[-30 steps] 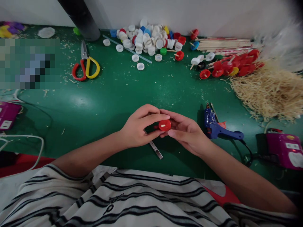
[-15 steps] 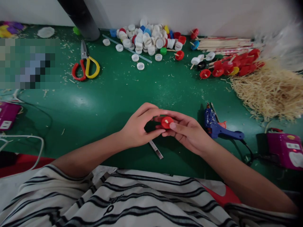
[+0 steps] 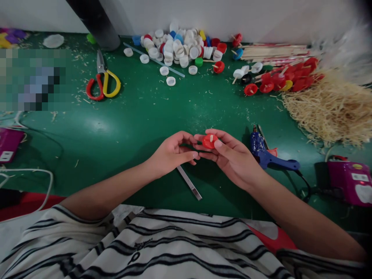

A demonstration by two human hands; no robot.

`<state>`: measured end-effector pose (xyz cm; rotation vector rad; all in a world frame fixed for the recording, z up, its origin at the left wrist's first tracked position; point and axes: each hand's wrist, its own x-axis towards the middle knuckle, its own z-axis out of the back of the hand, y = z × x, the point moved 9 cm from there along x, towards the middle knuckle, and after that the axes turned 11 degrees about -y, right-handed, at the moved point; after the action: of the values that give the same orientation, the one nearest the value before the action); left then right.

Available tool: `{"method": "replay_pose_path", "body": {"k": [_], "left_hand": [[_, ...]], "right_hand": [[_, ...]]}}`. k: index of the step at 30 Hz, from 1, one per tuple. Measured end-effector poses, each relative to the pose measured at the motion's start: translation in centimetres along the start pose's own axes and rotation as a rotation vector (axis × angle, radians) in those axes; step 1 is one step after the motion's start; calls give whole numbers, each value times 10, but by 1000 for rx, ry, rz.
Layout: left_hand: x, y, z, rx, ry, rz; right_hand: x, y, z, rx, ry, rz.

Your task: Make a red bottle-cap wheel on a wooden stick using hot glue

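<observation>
My right hand pinches a red bottle cap between thumb and fingers. A short pale stick end pokes out of the cap's face. Close beside it, my left hand has its fingers loosely curved and its thumb apart from the index finger, with nothing visible in it. The fingertips of both hands nearly meet; whether they touch I cannot tell. Under my left hand lies a narrow silver metal tool, its upper end hidden by the hand. A blue glue gun rests to the right of my right hand.
At the back are a heap of bottle caps, wooden sticks and red caps on sticks. Pale shredded fibre lies right, above a purple power box. Scissors lie left of a dark post.
My left hand has drawn back left from the red cap, its fingers more curled. My right hand has tilted the cap and shifted it slightly up and right. More of the silver tool shows.
</observation>
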<state>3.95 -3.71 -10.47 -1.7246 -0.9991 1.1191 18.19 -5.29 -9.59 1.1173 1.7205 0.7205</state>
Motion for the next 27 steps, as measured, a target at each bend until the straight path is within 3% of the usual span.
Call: {"method": "replay_pose_path", "body": {"k": [5,10,15,27], "left_hand": [[-1,-5,-4,128,-1,-46],[-6,-25,-6,331,-97,-272],[-12,-35,-7,440,-167,-404],[-15,-35,-11,514,-124,-485]], "right_hand": [[-5,1,-1,-91,-26,73],[-11,3,-10,-59,4,102],[-15,3,-16,-31,30,127],[-19,21,-15,-350,34,373]]}}
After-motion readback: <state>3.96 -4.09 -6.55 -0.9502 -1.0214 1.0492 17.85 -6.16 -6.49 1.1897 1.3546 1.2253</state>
